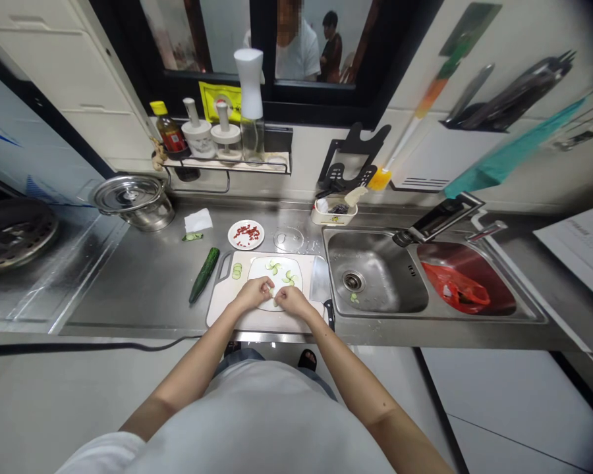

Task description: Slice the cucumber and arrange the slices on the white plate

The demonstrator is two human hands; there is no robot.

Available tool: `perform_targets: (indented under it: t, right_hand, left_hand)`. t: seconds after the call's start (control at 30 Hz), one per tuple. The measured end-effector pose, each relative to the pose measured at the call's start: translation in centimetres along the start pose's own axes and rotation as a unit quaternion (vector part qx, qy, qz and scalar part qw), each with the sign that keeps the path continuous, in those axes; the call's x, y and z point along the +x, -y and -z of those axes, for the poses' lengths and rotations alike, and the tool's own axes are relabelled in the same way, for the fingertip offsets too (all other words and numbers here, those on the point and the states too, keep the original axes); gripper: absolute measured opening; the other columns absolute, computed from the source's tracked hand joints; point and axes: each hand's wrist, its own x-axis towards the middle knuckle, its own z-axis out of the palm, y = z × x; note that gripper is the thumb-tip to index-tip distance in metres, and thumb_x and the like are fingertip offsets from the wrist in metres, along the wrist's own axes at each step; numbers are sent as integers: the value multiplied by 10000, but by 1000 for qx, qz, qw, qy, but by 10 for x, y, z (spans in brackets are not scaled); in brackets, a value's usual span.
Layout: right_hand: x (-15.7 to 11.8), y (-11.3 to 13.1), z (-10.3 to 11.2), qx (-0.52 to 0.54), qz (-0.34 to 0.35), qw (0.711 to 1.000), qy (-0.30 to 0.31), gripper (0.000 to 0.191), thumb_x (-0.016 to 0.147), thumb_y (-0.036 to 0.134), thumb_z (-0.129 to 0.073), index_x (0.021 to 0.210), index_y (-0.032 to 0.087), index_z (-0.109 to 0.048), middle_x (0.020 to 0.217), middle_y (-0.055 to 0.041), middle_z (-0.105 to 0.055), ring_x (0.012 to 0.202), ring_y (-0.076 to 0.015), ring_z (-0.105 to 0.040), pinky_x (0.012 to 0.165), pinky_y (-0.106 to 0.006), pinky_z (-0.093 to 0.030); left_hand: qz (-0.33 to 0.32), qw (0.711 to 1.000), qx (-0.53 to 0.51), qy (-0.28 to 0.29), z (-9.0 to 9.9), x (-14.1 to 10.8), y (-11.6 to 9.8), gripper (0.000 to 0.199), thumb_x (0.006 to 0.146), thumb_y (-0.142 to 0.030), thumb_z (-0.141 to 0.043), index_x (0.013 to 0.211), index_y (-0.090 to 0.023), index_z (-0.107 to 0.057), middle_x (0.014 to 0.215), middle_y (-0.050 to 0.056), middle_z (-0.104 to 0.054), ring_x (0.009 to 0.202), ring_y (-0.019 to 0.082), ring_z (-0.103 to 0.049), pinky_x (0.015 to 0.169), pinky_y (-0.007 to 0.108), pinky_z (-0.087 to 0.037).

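Note:
My left hand (254, 293) and my right hand (290, 299) are close together over the near part of a white plate (257, 266). Fingers on both are pinched around small pale green cucumber slices (271, 294). Two curved arrangements of cucumber slices (273, 266) lie on the plate's far side. Under the plate is a cutting board (222, 297), with a short stack of cucumber slices (236, 270) at its left. A cleaver (320, 280) rests along the board's right edge. Left of the board lies a whole cucumber (204, 275). Behind it stands a small plate of red pieces (246, 235).
A double sink (375, 276) with a faucet (437, 220) is at the right; a red bag (457, 289) lies in its far basin. A lidded steel pot (133, 201) stands back left. A rack of bottles (227, 161) hangs below the window, where people show.

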Motion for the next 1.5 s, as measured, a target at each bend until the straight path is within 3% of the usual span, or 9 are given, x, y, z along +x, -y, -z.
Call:
perform_targets:
  t: [0.37,0.7,1.03,1.5]
  right_hand:
    - [-3,12,-4,-137,-38,990,-7,218,906,199,-449,988,171,-649,949,-89,-699,878,-178,-618,666,-235,-346]
    - [-8,7,-6,-136,9,991,-16,181,924,222,-441,1018,208,-595,970,-45,-684,874,-157,-593,673,-233,-327]
    - [-6,3,-13,-207,38,977,-14,294,977,261,-353,1067,192,-625,1033,-103,-661,927,-195,-609,746,-273,-408]
    - [-14,-1,-22,-281,75,957,-11,336,981,259,-341,1150,195,-625,1005,-123,-636,924,-208,-589,774,-306,-443]
  left_hand:
    - [-5,993,114,-4,-4,2,1,294,721,-154,-577,993,-204,-677,775,25,-676,708,167,-579,656,234,-374]
    - [26,987,159,12,-4,3,-3,292,757,-188,-559,1025,-209,-674,846,48,-679,790,189,-590,708,251,-393]
    - [-10,987,163,-4,-5,0,1,279,808,-210,-566,1070,-210,-661,1009,65,-648,952,198,-580,866,283,-418]
    - [-37,983,177,9,-6,-4,1,199,835,-227,-568,988,-208,-693,1024,90,-631,1037,234,-549,930,322,-397]
